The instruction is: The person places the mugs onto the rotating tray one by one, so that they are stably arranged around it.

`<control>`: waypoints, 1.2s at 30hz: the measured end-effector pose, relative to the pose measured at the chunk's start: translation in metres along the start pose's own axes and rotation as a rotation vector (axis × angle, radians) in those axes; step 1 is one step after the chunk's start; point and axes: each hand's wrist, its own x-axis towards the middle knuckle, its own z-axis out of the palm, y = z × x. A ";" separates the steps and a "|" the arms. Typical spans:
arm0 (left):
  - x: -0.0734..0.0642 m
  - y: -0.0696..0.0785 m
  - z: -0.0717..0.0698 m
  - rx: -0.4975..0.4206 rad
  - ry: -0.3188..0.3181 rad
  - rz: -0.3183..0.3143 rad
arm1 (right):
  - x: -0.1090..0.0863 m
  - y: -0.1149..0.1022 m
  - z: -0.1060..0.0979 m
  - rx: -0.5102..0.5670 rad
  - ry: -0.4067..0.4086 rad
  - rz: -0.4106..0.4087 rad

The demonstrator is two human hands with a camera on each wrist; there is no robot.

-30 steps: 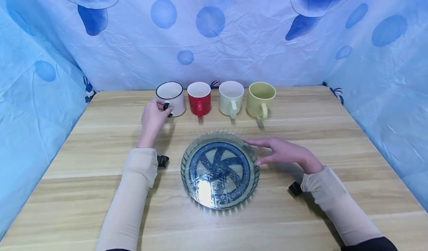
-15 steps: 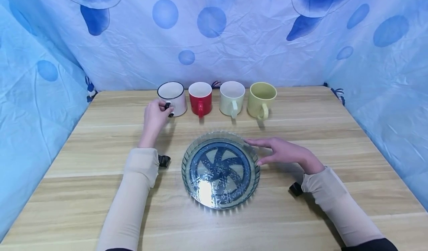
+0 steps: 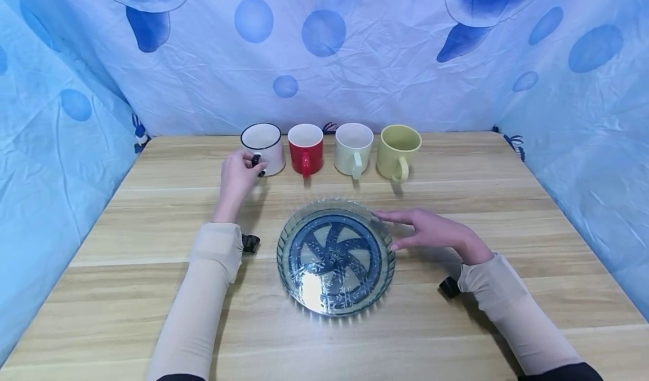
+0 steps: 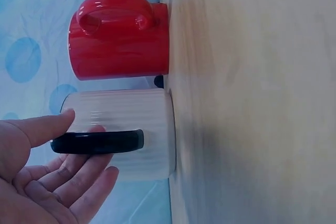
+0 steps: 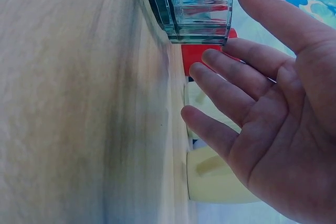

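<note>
At the left end of a row of mugs stands a pale ribbed mug (image 3: 262, 147) with a dark rim and black handle (image 4: 100, 142). My left hand (image 3: 238, 173) holds that handle, thumb on one side and fingertips curled in behind it. In the head view a round glass dish (image 3: 289, 223) with a fluted rim and a blue pinwheel pattern showing in its base sits on the table. Beside its right edge, my right hand (image 3: 431, 231) has its fingers extended, thumb and index at the rim. The right wrist view shows the other fingers (image 5: 223, 85) apart from the dish.
Right of the pale mug stand a red mug (image 3: 306, 150), a whitish ribbed mug (image 3: 350, 153) and a yellow-green mug (image 3: 387, 155), handles toward me. A blue patterned curtain (image 3: 203, 88) hangs behind the wooden table (image 3: 127, 291) and at its sides.
The head view has shifted slightly, so everything sits a little further right. Both hands, the mugs and the dish otherwise keep their places.
</note>
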 end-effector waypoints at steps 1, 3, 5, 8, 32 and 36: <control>0.000 0.000 0.000 0.010 0.005 0.008 | 0.000 0.000 0.000 -0.002 0.001 0.001; 0.001 -0.001 0.001 0.028 0.013 0.023 | 0.000 0.000 0.000 -0.003 0.002 0.001; 0.001 -0.001 0.002 0.043 0.015 0.035 | -0.001 0.000 0.000 -0.004 0.004 0.000; 0.001 -0.001 0.002 0.045 0.016 0.040 | -0.001 0.000 0.000 -0.005 0.003 0.000; 0.001 -0.010 -0.011 -0.100 0.066 -0.097 | -0.001 -0.001 -0.001 -0.002 -0.015 -0.007; 0.000 -0.010 -0.013 -0.118 0.074 -0.106 | -0.001 -0.001 0.000 -0.005 -0.017 -0.010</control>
